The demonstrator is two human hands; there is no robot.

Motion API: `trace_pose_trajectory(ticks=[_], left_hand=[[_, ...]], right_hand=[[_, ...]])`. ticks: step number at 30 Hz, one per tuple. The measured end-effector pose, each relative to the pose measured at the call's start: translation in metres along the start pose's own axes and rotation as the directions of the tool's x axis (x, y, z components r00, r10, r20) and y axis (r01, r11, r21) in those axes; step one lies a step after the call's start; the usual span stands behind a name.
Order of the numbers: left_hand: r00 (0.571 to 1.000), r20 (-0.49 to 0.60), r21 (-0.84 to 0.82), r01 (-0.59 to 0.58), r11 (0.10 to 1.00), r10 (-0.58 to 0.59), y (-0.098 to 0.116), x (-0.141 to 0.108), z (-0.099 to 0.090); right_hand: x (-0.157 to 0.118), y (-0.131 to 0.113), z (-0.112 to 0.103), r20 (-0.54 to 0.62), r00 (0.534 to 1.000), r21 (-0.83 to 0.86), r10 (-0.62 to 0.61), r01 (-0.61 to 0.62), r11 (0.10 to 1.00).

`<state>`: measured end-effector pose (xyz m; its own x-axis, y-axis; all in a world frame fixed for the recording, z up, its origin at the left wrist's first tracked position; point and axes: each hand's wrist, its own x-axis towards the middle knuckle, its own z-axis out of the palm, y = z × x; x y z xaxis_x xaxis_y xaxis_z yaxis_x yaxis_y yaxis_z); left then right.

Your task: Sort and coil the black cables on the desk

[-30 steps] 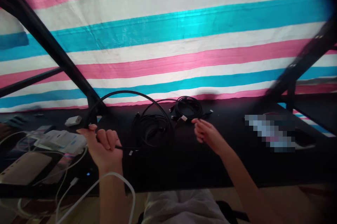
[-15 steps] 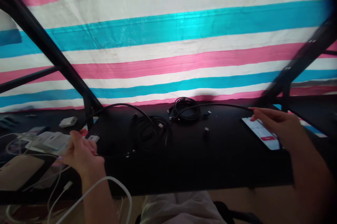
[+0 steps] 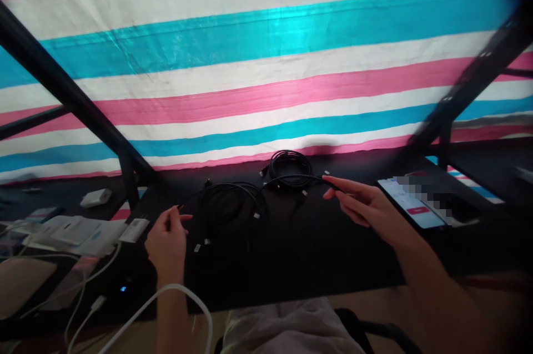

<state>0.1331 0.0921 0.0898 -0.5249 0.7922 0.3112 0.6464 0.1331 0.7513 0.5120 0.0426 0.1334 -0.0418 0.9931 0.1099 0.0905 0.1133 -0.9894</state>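
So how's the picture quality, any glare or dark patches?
Head view: bright glare on the striped sheet; head view: tabletop dim, so the black cables partly merge into it; head view: square pixel blocks mask the picture by the phone.

Cables: smooth plastic or rubber jackets, dull sheen. Plugs: ends pale, maybe metal, too small to tell. Counter: smooth, matt, material unclear. Sheet: woven-plastic look, creased, glossy where light hits. Bars: painted-metal look, smooth, low sheen. Phone: smooth glassy screen. Adapter: smooth hard plastic. Cord: smooth, plastic-coated. Trousers: soft wrinkled cloth, matt.
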Motion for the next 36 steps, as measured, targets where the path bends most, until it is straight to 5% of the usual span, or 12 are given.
trace_pose_trajectory(ticks=[3,7,10,12,14,17,21,24,27,30,33,36], left_hand=[[0.991,-0.041,0.09,-0.122,0.988,0.126,0.007,-0.003,0.005],[0.94,-0.138,-0.014,-0.316,0.949,0.311,0.051,-0.024,0.003],[0.867,0.082,-0.319,-0.445,0.837,0.492,0.087,-0.045,0.004],[0.748,0.306,-0.452,-0.431,0.781,0.589,0.102,-0.054,0.012],[0.712,0.363,-0.467,-0.419,0.779,0.601,0.107,-0.055,0.022],[0.755,0.292,-0.409,-0.456,0.79,0.587,0.106,-0.049,0.036],[0.707,0.37,-0.445,-0.435,0.783,0.603,0.099,-0.046,0.042],[0.79,0.382,-0.492,-0.266,0.829,0.48,0.093,-0.05,0.043],[0.91,0.259,-0.572,-0.125,0.81,0.323,0.086,-0.051,0.045],[0.975,0.111,-0.646,-0.078,0.759,0.194,0.078,-0.045,0.048],[0.983,0.011,-0.58,-0.144,0.802,0.184,0.07,-0.039,0.05],[0.967,0.022,-0.417,-0.221,0.882,0.253,0.065,-0.038,0.055]], right_hand=[[-0.005,-0.014,0.009,0.115,0.991,0.001,-0.06,0.061,0.998],[-0.008,-0.038,0.025,0.217,0.967,-0.133,-0.132,0.164,0.978],[-0.004,-0.054,0.039,0.254,0.935,-0.274,-0.249,0.316,0.908],[0.001,-0.06,0.045,0.239,0.917,-0.317,-0.32,0.385,0.867],[0.006,-0.062,0.05,0.171,0.911,-0.34,-0.375,0.412,0.845],[0.01,-0.062,0.05,0.049,0.899,-0.391,-0.436,0.419,0.82],[0.014,-0.061,0.044,-0.137,0.826,-0.501,-0.548,0.419,0.757],[0.024,-0.054,0.037,-0.263,0.76,-0.611,-0.595,0.346,0.712],[0.035,-0.034,0.03,-0.203,0.864,-0.599,-0.461,0.263,0.756],[0.038,-0.005,0.024,-0.027,0.976,-0.44,-0.218,0.184,0.879],[0.037,0.018,0.022,-0.061,0.99,-0.181,-0.125,0.112,0.977],[0.039,0.023,0.025,-0.379,0.91,0.103,-0.168,0.221,0.97]])
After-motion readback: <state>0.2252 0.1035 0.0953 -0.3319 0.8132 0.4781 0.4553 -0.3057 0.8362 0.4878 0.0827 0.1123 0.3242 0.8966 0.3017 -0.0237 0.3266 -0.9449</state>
